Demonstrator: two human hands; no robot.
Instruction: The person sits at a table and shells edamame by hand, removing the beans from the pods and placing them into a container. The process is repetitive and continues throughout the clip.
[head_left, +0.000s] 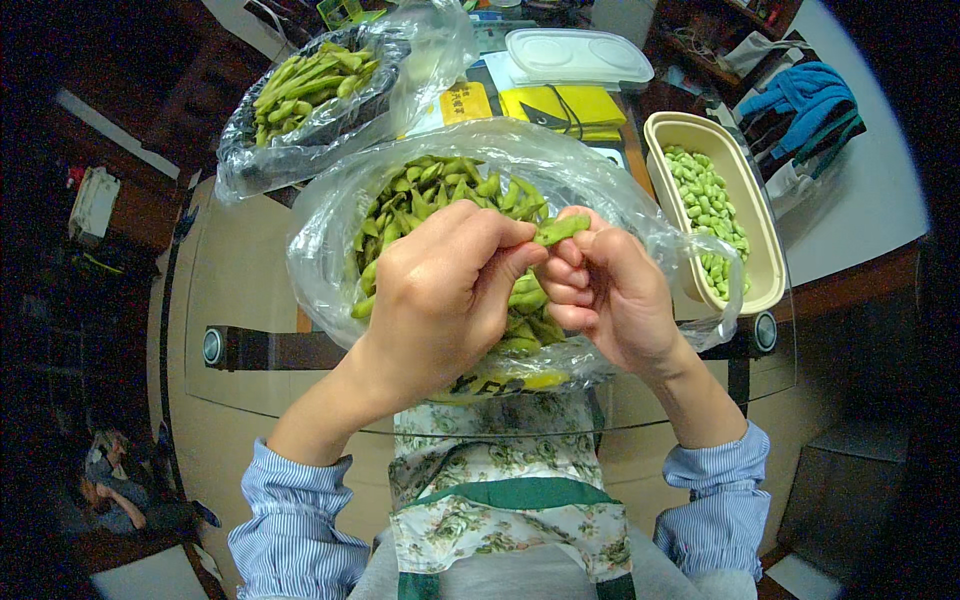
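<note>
Between my two hands a green edamame pod is pinched. My left hand grips its left end with thumb and index finger, while my right hand holds the other end, its remaining fingers curled. Below them lies a clear plastic bag, spread wide around a heap of edamame pods; my left hand hides part of the heap. To the right of my right hand stands a beige oblong container, with shelled green beans inside.
A second plastic bag at the back left holds empty-looking pods. Behind the heap are a yellow pouch and a clear plastic lid. The glass tabletop has a curved front edge. A person sits at the lower left.
</note>
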